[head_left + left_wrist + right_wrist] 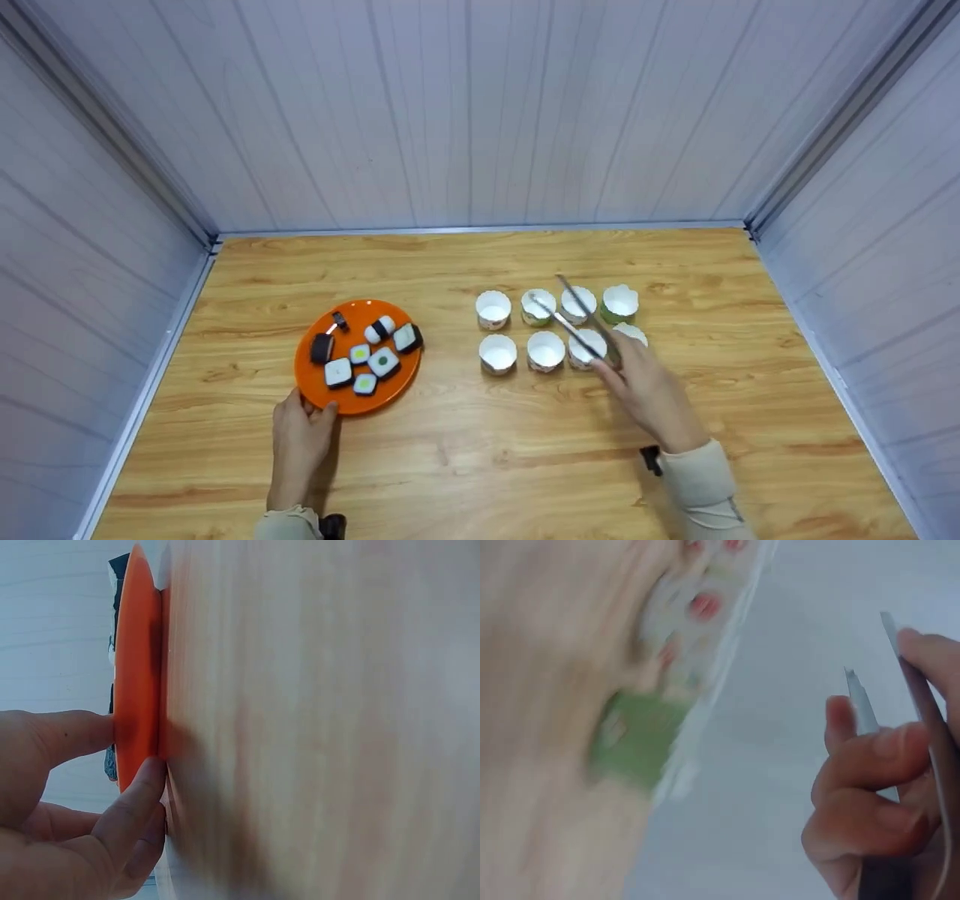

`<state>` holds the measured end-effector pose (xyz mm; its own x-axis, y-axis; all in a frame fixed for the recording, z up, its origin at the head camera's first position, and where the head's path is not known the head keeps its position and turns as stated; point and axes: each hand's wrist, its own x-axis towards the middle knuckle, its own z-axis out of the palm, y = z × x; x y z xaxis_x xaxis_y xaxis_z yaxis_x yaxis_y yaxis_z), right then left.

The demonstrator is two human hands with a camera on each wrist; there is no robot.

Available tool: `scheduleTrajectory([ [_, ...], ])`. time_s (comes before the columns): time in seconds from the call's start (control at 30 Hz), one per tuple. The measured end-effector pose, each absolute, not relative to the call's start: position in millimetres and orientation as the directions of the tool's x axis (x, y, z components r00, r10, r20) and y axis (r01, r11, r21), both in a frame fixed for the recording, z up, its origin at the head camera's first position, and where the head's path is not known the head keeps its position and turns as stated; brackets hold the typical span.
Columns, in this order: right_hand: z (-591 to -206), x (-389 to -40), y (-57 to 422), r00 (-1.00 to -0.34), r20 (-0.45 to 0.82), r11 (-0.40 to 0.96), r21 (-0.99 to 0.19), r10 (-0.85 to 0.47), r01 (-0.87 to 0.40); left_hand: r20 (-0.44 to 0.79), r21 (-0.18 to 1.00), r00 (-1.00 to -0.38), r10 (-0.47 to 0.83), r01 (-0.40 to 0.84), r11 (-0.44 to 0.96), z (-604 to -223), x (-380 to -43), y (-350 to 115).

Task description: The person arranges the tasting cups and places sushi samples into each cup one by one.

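We see the left hand (pixel 298 435) pinching the near rim of a round orange plate (pixel 358 406), thumb above and fingers below. The right hand (pixel 651 391) grips slim silver metal tongs (pixel 917 690), its fingers curled round them; we see the tongs' two arms spread apart, with nothing between the tips, above the cups. On the plate we find toy-like sushi pieces (pixel 383 361), white with black wrapping, some with yellow or green centres. To its right, well apart, we count eight white-lined paper cups (pixel 498 352) in two rows, one partly hidden by the right hand. All stand on a wood-grain table (pixel 450 465).
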<state>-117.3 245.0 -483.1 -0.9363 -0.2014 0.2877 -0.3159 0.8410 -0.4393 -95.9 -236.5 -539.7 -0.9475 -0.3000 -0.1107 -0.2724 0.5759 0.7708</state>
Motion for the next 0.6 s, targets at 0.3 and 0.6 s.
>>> scheduleTrajectory([
  [0.3,-471,-146,169,-0.836,0.237,0.817,-0.201,-0.495,-0.541,-0.189,0.756,-0.925,-0.331,-0.352,0.552,-539,-95,-233],
  [0.6,-473,-163,117,-0.751,0.184,0.762,-0.012,-0.635,-0.647,-0.139,0.776,-0.939,-0.315,-0.301,0.555,-540,-91,-233],
])
